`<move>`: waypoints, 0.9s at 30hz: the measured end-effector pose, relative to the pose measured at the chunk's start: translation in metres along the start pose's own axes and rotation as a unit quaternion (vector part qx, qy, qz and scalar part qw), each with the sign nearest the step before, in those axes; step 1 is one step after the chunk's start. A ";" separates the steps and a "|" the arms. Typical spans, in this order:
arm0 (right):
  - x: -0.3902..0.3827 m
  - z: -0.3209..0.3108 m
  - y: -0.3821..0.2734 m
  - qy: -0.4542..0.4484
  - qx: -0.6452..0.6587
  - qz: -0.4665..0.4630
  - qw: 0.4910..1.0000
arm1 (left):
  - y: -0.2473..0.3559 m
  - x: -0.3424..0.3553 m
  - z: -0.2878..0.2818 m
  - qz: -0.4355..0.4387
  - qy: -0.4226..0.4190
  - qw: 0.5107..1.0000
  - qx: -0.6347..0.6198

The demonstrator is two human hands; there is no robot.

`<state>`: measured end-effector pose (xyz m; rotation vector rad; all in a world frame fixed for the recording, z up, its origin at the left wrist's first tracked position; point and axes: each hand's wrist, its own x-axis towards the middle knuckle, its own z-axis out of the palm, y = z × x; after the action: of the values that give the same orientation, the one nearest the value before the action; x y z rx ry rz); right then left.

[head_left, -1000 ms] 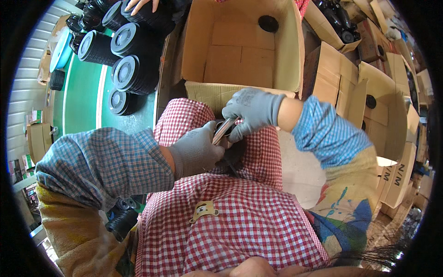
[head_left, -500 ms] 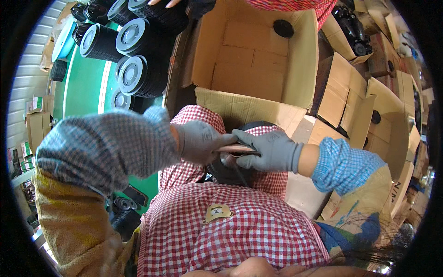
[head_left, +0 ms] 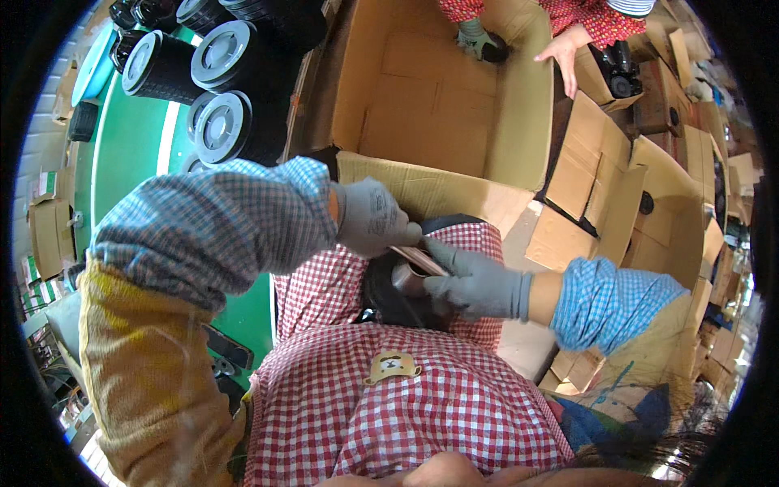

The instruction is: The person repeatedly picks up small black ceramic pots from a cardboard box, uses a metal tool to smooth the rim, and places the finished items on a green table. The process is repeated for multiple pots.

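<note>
Over my lap, my left hand [head_left: 375,219] and my right hand [head_left: 480,280], both in grey gloves, close on the two ends of a thin flat piece [head_left: 419,259] with a pale pinkish edge. Its kind cannot be made out, as the fingers cover most of it. The piece slants down from my left hand to my right. Just below it, between my knees, rests a dark rounded object [head_left: 388,280], partly hidden by my hands. A red checked apron [head_left: 406,406] covers my lap.
A large open carton [head_left: 430,105] stands ahead. Another person's gloved hand [head_left: 479,40] touches a black disc [head_left: 494,50] inside it; their bare hand [head_left: 568,55] is at its right rim. Stacked black parts [head_left: 223,126] stand at left, smaller cartons [head_left: 588,162] at right.
The flat piece has tilted, its left end now higher, as my left hand rose slightly. Another person's hands have come to the carton, one onto the black disc.
</note>
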<state>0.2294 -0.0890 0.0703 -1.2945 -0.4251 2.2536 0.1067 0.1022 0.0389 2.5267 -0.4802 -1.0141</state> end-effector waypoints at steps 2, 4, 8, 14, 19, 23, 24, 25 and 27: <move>-0.005 0.028 0.004 0.083 0.061 -0.010 0.995 | -0.011 0.014 0.010 0.036 0.047 0.996 0.062; -0.003 0.051 0.014 0.167 0.101 -0.044 0.980 | -0.018 0.037 0.012 0.101 0.113 0.982 0.117; -0.004 0.072 0.021 0.276 -0.012 -0.076 0.958 | -0.017 0.050 0.010 0.071 0.194 0.972 0.109; -0.028 0.033 0.027 0.238 -0.006 -0.206 0.949 | 0.011 -0.040 0.040 -0.113 0.580 0.807 -0.004; -0.035 -0.017 0.091 0.407 0.108 -0.341 0.841 | 0.078 -0.088 0.149 0.002 0.495 0.868 -0.039; -0.013 0.006 0.121 0.398 0.124 -0.345 0.841 | 0.123 -0.056 0.169 0.069 0.318 0.933 0.152; -0.012 0.010 0.127 0.375 0.092 -0.345 0.855 | 0.125 -0.052 0.173 0.060 0.305 0.937 0.161; -0.010 0.012 0.136 0.352 0.120 -0.366 0.853 | 0.127 -0.049 0.176 0.052 0.291 0.940 0.170; -0.013 0.016 0.142 0.348 0.118 -0.369 0.854 | 0.129 -0.044 0.182 0.033 0.269 0.940 0.208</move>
<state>0.1833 -0.2141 0.0166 -1.3897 -0.2844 1.0703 -0.0751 -0.0293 0.0018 2.9719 -0.6559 -0.1700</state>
